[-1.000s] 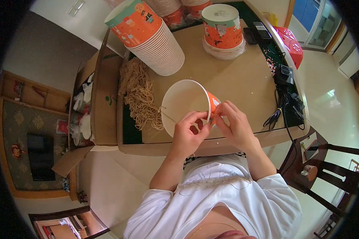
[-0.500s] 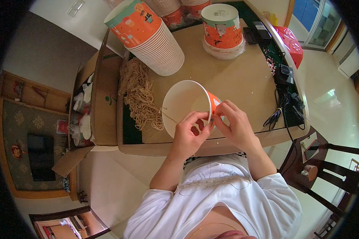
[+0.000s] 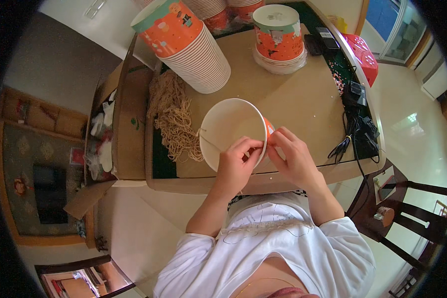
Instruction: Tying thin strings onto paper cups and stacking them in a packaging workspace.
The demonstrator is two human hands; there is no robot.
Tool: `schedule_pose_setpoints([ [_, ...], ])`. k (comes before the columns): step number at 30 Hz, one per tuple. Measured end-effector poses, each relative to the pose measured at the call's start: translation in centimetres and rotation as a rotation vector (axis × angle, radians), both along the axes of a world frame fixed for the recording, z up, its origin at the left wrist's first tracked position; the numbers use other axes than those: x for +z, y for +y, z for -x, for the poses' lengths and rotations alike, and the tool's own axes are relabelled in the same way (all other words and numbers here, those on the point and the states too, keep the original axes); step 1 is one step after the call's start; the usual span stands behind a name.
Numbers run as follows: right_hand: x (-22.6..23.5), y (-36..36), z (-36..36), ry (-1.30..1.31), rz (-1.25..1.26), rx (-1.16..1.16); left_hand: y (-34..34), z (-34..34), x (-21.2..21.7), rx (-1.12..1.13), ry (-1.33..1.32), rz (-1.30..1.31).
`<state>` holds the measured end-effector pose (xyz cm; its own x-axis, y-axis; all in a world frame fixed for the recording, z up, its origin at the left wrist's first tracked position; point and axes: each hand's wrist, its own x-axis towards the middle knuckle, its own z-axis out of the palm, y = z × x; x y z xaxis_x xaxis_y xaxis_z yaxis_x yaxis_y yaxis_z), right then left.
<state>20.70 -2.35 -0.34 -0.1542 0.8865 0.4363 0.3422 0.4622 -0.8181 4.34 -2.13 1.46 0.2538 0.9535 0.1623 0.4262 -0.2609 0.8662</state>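
Note:
A paper bucket [image 3: 224,121], white inside and orange outside, leans with its mouth toward me near the table's front edge. A thin beige cord [image 3: 211,142] comes through the left side of its wall and runs across the inside to my left hand [image 3: 237,161]. That hand is closed, its fingertips pinched inside the right rim, seemingly with the cord's end. My right hand [image 3: 297,158] pinches against the outer wall opposite; what lies between its fingertips is hidden. Left of the bucket lies a tangled heap of beige cords [image 3: 175,121].
A tall stack of nested buckets [image 3: 196,57] stands behind, and a shorter upside-down stack [image 3: 278,39] sits back right. An open cardboard box [image 3: 130,124] adjoins the table's left side. Black cables [image 3: 355,134] and adapters line the right edge, near a red plastic stool [image 3: 361,54].
The bucket's mouth has turned slightly further toward me. My left fingertips have shifted a little up along the inside of the rim; my right hand stays at the outer wall.

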Motion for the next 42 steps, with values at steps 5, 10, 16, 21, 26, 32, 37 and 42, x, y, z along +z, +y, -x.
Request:
schedule_pose_setpoints([
  [5,0.2,-0.1,-0.1,0.014,0.023,0.021,0.2,-0.2,-0.1,0.029,0.102,-0.074],
  [10,-0.6,0.0,-0.3,0.033,0.095,0.05,0.4,-0.4,-0.8,0.034,-0.047,0.103],
  [16,-1.2,-0.9,-0.8,0.235,0.398,0.18,0.6,-0.3,-0.9,0.063,-0.152,0.128],
  [21,-2.1,-0.9,-1.0,0.286,0.556,0.207,0.6,-0.5,-1.1,0.081,-0.225,0.174],
  [26,-2.7,-0.7,-0.9,0.285,0.529,0.131,0.4,-0.1,-1.4,0.087,-0.361,0.292],
  [32,-2.8,-0.6,-0.5,0.323,0.549,0.087,0.6,0.2,-1.7,0.027,-0.45,0.259],
  [37,-2.8,-0.6,-0.5,0.599,0.427,0.081,0.4,0.2,-2.1,0.11,-0.238,0.035],
  [42,-1.2,-0.7,-0.9,0.865,0.387,0.115,-0.1,0.5,-1.4,-0.071,-0.025,0.096],
])
